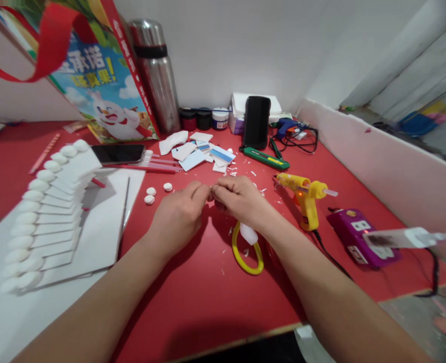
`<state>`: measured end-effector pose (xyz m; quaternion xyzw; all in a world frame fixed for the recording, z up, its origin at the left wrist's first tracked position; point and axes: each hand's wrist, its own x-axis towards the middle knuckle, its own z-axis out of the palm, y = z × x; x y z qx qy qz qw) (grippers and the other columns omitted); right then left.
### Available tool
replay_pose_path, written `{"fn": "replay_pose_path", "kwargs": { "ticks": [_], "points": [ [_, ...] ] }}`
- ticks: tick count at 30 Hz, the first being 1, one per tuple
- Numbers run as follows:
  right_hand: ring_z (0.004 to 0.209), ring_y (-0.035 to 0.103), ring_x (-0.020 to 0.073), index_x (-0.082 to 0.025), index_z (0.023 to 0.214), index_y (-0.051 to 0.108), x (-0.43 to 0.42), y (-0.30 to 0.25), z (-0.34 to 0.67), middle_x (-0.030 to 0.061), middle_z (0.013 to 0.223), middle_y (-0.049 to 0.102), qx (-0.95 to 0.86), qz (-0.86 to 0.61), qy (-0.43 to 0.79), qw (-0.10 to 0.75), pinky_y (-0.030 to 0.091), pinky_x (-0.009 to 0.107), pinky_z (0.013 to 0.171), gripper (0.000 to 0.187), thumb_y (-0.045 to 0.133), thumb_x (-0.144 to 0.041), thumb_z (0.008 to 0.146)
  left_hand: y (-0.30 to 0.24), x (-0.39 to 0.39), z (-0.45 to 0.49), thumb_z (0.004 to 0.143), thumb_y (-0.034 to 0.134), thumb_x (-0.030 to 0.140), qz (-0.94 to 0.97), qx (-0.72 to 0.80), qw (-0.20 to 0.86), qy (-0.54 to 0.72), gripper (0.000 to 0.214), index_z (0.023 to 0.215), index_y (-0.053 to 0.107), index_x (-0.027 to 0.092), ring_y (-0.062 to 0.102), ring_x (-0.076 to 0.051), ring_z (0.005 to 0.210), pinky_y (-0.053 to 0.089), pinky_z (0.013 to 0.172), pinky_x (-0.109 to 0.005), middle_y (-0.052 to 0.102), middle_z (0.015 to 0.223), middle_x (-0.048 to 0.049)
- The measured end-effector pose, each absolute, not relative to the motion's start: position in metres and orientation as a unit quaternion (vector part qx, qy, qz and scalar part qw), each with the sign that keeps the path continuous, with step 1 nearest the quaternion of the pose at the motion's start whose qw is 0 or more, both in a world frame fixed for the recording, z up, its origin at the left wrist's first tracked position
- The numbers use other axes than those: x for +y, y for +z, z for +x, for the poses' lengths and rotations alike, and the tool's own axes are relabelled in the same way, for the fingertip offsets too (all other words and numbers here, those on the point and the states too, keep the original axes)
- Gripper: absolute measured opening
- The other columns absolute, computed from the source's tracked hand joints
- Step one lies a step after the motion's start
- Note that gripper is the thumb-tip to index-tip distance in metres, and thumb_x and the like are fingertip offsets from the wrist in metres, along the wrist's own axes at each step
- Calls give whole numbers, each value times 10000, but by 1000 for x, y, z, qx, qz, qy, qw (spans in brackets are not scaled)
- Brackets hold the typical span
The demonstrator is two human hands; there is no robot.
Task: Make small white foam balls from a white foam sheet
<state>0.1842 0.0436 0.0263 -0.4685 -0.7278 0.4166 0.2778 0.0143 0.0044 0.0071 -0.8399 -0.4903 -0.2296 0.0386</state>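
Observation:
My left hand (183,209) and my right hand (240,199) meet above the middle of the red table (192,302), fingertips pinched together. Whatever they pinch is small and hidden by the fingers. Just left of my left hand lie three small white rounded pieces (149,199). Under my right wrist is a yellow loop (258,259) with a white piece (248,234) at its upper edge. At the left, a curved row of white strips with round white ends (34,195) rests on a white board (102,232). White scraps (192,160) lie beyond my hands.
A yellow glue gun (306,194) and a purple power strip (362,239) with a cord stand at right. Behind are a green utility knife (266,158), upright phone (256,122), paint jars (203,119), steel flask (158,80) and gift bag (109,91). Another phone (119,154) lies flat.

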Motion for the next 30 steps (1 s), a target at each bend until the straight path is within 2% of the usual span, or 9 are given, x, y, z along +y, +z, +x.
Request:
{"fn": "replay_pose_path", "kwargs": {
  "ticks": [3,5,8,14,17,20,22,26,30],
  "points": [
    [575,388,104,-199,595,427,44,25,183,-45,568,433,-742,-473,387,275,237,277,566,271,451,-210,865,7,4,16,993,395,162,-809,-491,-83,-313,224,987,619,154,625,-202,791,449,691,-308,692,930,-97],
    [590,400,104,-202,596,398,44,25,183,-47,579,431,-757,-462,370,277,254,273,579,296,454,-214,887,7,5,16,1013,422,213,-778,-491,-155,-360,228,1042,644,169,638,-195,842,472,763,-311,706,952,-82],
    [599,433,102,-197,629,430,44,25,184,-47,599,465,-767,-426,389,281,294,261,606,299,436,-216,928,7,6,15,1012,462,243,-746,-486,-202,-407,241,1071,688,184,634,-177,807,477,758,-296,694,892,-58],
    [563,475,87,-173,670,538,43,32,186,-43,588,521,-717,-395,501,280,348,228,581,302,474,-226,960,9,6,12,996,488,201,-770,-465,-149,-410,219,1006,705,173,618,-169,822,472,761,-282,666,877,-60],
    [473,460,88,-163,651,573,41,35,185,-27,532,524,-615,-420,614,262,360,224,493,400,467,-345,991,10,6,13,1002,471,213,-778,-480,-99,-392,219,1018,685,165,620,-184,848,472,785,-299,675,901,-74],
    [496,562,126,-141,734,631,42,36,183,39,619,632,-451,-423,738,271,488,263,511,440,403,-390,1018,11,5,14,996,487,217,-763,-494,-91,-407,202,988,683,168,624,-182,834,470,773,-296,686,898,-71],
    [554,602,128,-131,781,633,43,35,182,70,725,681,-382,-401,778,296,536,268,559,343,450,-319,1003,11,5,15,991,505,216,-749,-498,-113,-422,191,958,688,171,626,-174,819,469,764,-288,691,878,-61],
    [513,493,65,-145,808,597,44,30,182,22,729,646,-340,-370,804,317,409,171,457,140,638,-237,906,11,4,16,979,543,233,-717,-506,-190,-440,175,940,704,174,631,-154,780,475,736,-276,693,849,-36],
    [511,436,42,-136,762,586,45,28,184,4,712,616,-320,-341,822,324,351,151,454,141,686,-173,855,9,4,17,965,570,289,-665,-530,-275,-449,176,937,715,194,627,-146,722,470,652,-266,696,837,-22]
  ]
}}
